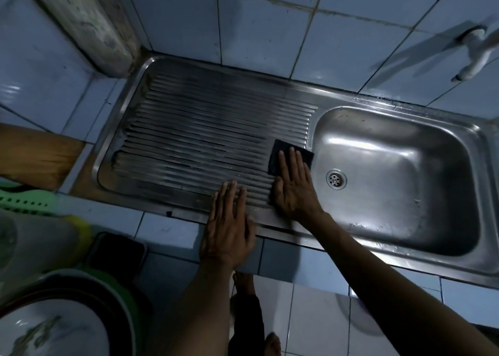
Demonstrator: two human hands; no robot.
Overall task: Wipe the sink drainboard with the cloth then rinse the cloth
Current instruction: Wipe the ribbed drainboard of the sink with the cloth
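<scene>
The wiping step is in hand. The right hand (293, 187) lies flat, fingers straight and close together, pressing a dark cloth (290, 157) onto the ribbed drainboard (205, 129) at its right end, just beside the edge of the basin (399, 183). The cloth shows beyond the fingertips and a little under the palm; nothing is gripped, only pinned by pressure. The left hand (229, 228) rests open with fingers spread, palm over the near rim of the sink and fingertips on the near ribs, bracing and holding nothing. The ribs to the far left look streaked, so I judge the wipe unfinished. Next the cloth wants drawing along the grooves toward the left end and the far side, with steady downward pressure. The rinse comes later: the tap (475, 56) juts from the tiled wall at far right, above the basin.
</scene>
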